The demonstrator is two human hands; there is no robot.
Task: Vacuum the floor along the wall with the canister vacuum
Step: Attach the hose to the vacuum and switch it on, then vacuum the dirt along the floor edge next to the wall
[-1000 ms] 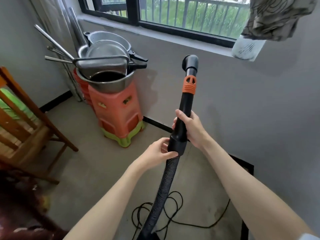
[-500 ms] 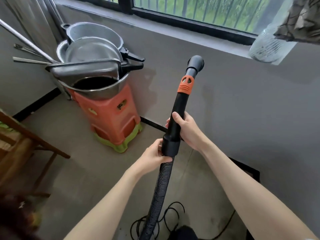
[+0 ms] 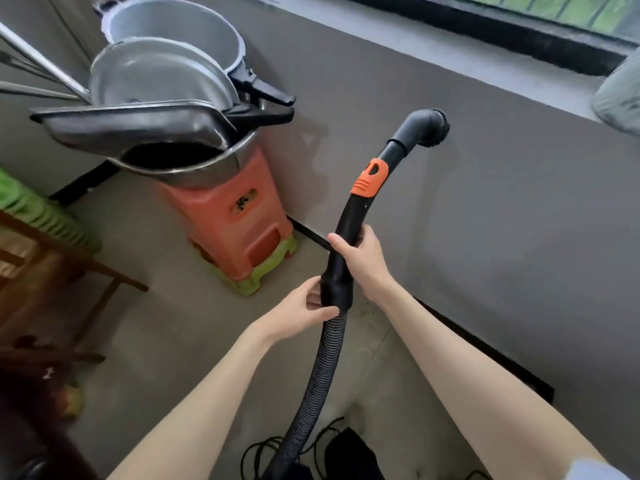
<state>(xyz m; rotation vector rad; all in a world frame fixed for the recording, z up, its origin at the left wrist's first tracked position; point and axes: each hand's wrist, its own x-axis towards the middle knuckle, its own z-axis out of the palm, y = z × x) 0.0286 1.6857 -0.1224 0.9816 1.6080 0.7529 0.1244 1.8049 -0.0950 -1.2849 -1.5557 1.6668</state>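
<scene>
Both hands hold the vacuum wand [image 3: 349, 230] aloft — right hand [image 3: 363, 261] wraps its fingers round the tube, left hand [image 3: 304, 306] pinches the hose cuff. Nozzle [image 3: 427, 128] at one o'clock, off the floor [image 3: 166, 341] — I judge vacuuming not yet begun.

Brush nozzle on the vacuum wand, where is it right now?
In the head view the brush nozzle is right of centre, raised off the floor against the grey wall below the window sill, right of the stacked pots.

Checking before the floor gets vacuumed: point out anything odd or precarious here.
Grey metal pans lean crookedly in a steel basin atop stacked orange plastic stools. The black vacuum wand's brush nozzle points at the wall, well off the floor.
</scene>
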